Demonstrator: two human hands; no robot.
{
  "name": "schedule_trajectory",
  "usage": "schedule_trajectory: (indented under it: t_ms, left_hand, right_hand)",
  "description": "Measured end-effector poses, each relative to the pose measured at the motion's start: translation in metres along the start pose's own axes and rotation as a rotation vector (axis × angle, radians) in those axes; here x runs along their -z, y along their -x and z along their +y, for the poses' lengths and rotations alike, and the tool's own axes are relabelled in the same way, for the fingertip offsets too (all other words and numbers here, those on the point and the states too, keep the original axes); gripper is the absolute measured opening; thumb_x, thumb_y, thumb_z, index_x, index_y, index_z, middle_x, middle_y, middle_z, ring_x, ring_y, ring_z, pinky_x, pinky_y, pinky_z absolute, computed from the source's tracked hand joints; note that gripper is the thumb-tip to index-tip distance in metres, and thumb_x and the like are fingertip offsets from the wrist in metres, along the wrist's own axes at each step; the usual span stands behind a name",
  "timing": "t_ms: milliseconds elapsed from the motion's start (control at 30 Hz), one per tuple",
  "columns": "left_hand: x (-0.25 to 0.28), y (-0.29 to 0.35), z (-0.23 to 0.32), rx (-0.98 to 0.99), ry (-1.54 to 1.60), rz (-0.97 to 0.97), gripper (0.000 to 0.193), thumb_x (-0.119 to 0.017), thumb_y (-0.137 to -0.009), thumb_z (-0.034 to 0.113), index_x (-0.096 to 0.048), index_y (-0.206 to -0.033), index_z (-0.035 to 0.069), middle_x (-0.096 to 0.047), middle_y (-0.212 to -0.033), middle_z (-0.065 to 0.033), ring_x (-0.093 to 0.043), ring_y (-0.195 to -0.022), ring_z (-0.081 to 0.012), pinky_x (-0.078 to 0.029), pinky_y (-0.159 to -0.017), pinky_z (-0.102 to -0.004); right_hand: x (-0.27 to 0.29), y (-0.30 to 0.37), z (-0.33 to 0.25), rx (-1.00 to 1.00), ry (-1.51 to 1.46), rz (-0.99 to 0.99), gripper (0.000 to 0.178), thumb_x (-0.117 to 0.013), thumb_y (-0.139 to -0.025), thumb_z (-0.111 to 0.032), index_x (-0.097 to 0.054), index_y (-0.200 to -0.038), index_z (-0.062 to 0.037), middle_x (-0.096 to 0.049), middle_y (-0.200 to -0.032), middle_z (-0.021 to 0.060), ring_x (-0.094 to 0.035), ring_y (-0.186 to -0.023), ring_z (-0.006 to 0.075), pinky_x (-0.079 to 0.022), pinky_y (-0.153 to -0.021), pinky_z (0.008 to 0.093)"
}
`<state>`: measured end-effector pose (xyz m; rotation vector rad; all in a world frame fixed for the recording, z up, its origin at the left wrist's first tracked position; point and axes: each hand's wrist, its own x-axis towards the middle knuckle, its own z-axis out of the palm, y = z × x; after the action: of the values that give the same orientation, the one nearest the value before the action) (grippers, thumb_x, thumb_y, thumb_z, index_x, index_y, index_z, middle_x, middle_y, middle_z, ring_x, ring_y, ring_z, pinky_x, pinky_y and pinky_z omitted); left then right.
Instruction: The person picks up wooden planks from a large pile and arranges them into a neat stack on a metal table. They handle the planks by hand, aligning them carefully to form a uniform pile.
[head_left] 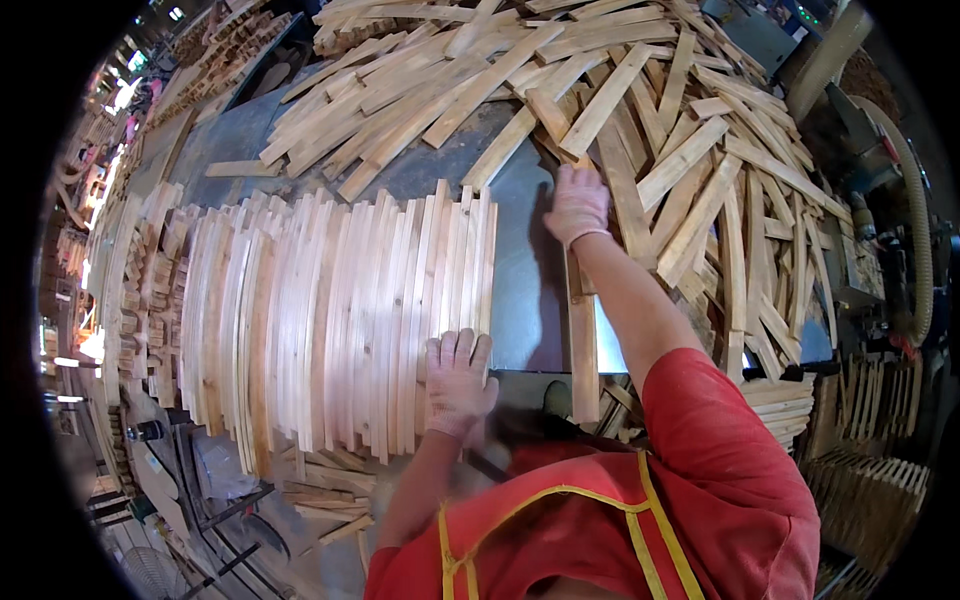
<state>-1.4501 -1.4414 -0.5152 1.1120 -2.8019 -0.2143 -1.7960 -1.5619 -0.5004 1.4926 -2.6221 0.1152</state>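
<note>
My left hand [460,383], in a pale glove, rests with its fingers stretched out on the near right end of a row of wooden strips [350,310]. The strips stand packed side by side on the metal table [525,220]. Farther off to the right, my right hand [580,205], gloved too, curls its fingers over a wooden slat [584,350] at the edge of the loose pile. That slat runs toward me beneath my forearm and sticks out past the table's near edge. My fingertips there are partly hidden.
A loose heap of slats [690,180] covers the table's far and right sides. Stacked wood [150,290] stands at the left. More strips [330,495] lie below the table's near edge. A ribbed hose [915,220] curves at the far right, above racks of wood [865,490].
</note>
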Motion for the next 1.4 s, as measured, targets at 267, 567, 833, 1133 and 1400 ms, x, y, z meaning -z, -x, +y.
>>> schedule_trajectory:
  t_ms: [267, 567, 833, 1133, 1400]
  left_hand:
    - [-0.001, -0.002, 0.002, 0.039, -0.004, -0.030, 0.079, -0.082, -0.070, 0.039, -0.059, -0.141, 0.012, -0.052, -0.144, -0.0116, -0.043, -0.140, -0.0352, -0.025, -0.126, -0.0570]
    - [0.004, 0.002, 0.007, 0.030, -0.020, 0.007, 0.074, -0.079, -0.076, 0.038, -0.061, -0.143, 0.013, -0.052, -0.145, -0.0109, -0.040, -0.142, -0.0343, -0.024, -0.126, -0.0557]
    - [-0.004, 0.008, 0.000, 0.043, 0.013, -0.075, 0.087, -0.070, -0.089, 0.064, -0.051, -0.155, 0.010, -0.047, -0.158, -0.0133, -0.035, -0.151, -0.0332, -0.019, -0.128, -0.0541]
    - [0.005, 0.024, 0.038, -0.004, -0.085, -0.189, 0.089, -0.073, -0.085, 0.060, -0.048, -0.153, 0.009, -0.046, -0.151, -0.0105, -0.033, -0.149, -0.0322, -0.017, -0.128, -0.0572]
    - [-0.019, 0.009, 0.032, -0.024, 0.114, 0.048, 0.083, -0.066, -0.092, 0.061, -0.050, -0.155, 0.008, -0.048, -0.152, -0.0118, -0.035, -0.147, -0.0334, -0.017, -0.128, -0.0577]
  right_hand:
    - [0.035, -0.009, 0.071, -0.127, -0.291, -0.303, 0.115, -0.084, -0.073, -0.023, -0.021, -0.170, -0.0152, -0.058, -0.143, 0.0279, -0.066, -0.123, 0.0435, -0.054, -0.106, 0.0472]
    - [0.034, 0.164, 0.103, -0.352, -1.841, -0.655, 0.092, -0.058, -0.071, 0.009, -0.044, -0.161, -0.0044, -0.068, -0.127, 0.0126, -0.067, -0.105, 0.0267, -0.059, -0.090, 0.0365]
    - [0.034, 0.223, -0.030, -0.040, -0.873, -0.844, 0.074, -0.075, -0.084, -0.031, -0.051, -0.146, 0.0012, -0.072, -0.110, 0.0286, -0.070, -0.108, 0.0382, -0.055, -0.097, 0.0425]
    - [-0.017, 0.212, 0.025, -0.237, -0.313, -0.181, 0.076, -0.083, -0.075, -0.028, -0.051, -0.141, -0.0073, -0.068, -0.116, 0.0244, -0.067, -0.108, 0.0486, -0.057, -0.096, 0.0518]
    - [-0.008, 0.222, -0.011, 0.076, -0.980, -0.801, 0.059, -0.067, -0.086, -0.033, -0.061, -0.137, -0.0041, -0.072, -0.126, 0.0248, -0.067, -0.119, 0.0427, -0.053, -0.105, 0.0467]
